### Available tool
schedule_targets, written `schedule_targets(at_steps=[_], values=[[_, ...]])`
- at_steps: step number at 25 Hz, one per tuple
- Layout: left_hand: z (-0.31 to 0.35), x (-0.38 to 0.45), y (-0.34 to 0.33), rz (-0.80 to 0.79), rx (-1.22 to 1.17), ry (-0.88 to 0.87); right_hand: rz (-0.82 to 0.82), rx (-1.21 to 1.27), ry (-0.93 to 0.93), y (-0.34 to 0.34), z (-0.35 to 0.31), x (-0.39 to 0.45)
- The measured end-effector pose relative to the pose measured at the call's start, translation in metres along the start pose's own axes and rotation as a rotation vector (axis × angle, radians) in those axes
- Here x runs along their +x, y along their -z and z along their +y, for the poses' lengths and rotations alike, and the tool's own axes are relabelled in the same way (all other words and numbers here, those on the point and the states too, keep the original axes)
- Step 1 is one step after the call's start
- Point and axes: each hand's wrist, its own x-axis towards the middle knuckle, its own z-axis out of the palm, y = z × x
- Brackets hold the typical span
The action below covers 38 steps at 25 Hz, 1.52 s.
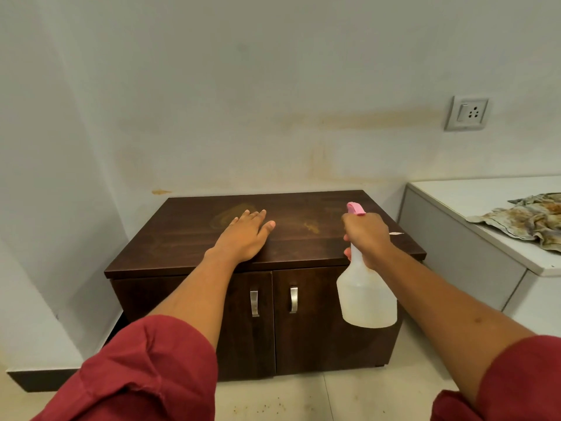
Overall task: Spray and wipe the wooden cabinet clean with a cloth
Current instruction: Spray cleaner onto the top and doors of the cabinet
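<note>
Cabinet [303, 238] first: we see it low against the wall, dark wood, two doors with metal handles [254, 302], its top marked with yellowish smears toward the back. Our left hand [246, 235] lies flat on the cabinet top near its front edge, fingers straight and together, gripping nothing. Our right hand [367, 241] is curled round the neck of the spray bottle [365, 296], which hangs over the cabinet's right front corner with its pink nozzle [355, 208] aimed across the top. Whether a finger is pressing the trigger we cannot tell, since the back of the hand hides it.

We judge this to be the spraying step, barely begun: the smears look dry and untouched. The cloth [528, 220], stained and crumpled, lies on the white desk [473, 238] to the right of the cabinet, well apart from both hands.

Next we would need to squeeze the trigger over the stained patches, probably drawing the left hand clear of the spray, then reach right of the cabinet for the cloth.
</note>
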Motion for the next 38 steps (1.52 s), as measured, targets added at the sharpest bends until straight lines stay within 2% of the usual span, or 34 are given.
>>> schedule_targets(at_steps=[2, 4, 6, 10, 13, 15, 17, 19, 22, 25, 28, 30, 33, 35, 38], values=[[0.003, 0.004, -0.001, 0.000, -0.003, -0.004, -0.035, -0.064, 0.067, -0.002, -0.003, 0.001], [0.005, 0.007, -0.003, 0.004, 0.003, -0.005, -0.173, -0.082, 0.124, -0.008, -0.005, 0.000], [0.007, 0.010, -0.006, -0.001, 0.006, -0.009, -0.218, -0.075, 0.114, -0.011, -0.001, 0.000], [0.015, 0.014, -0.011, -0.014, 0.008, -0.048, 0.075, 0.110, -0.038, 0.008, 0.003, 0.007], [0.025, 0.013, -0.012, -0.002, 0.023, -0.091, 0.128, 0.148, -0.068, 0.024, 0.010, 0.006], [0.034, 0.010, -0.013, 0.023, 0.093, -0.161, 0.011, 0.103, 0.026, 0.027, 0.017, -0.002], [0.046, 0.004, -0.014, 0.075, 0.142, -0.233, -0.178, -0.005, 0.132, 0.030, 0.025, -0.010], [0.058, -0.005, -0.017, 0.143, 0.186, -0.305, -0.277, -0.129, 0.159, 0.034, 0.032, -0.015], [0.071, -0.030, -0.038, 0.238, 0.245, -0.476, -0.162, -0.170, 0.070, 0.046, 0.047, -0.017], [0.077, -0.062, -0.072, 0.310, 0.204, -0.688, -0.001, -0.067, -0.031, 0.057, 0.070, -0.023], [0.071, -0.088, -0.108, 0.254, 0.155, -0.819, -0.006, 0.005, 0.089, 0.047, 0.089, -0.044], [0.062, -0.103, -0.126, 0.167, 0.119, -0.784, -0.115, -0.017, 0.215, 0.032, 0.098, -0.063], [0.045, -0.121, -0.142, 0.012, 0.078, -0.612, -0.268, -0.194, 0.281, 0.005, 0.122, -0.081], [0.032, -0.127, -0.148, -0.040, 0.056, -0.522, -0.202, -0.193, 0.219, -0.006, 0.144, -0.080], [0.015, -0.134, -0.151, -0.059, 0.004, -0.398, 0.051, 0.043, 0.003, -0.011, 0.177, -0.077]])
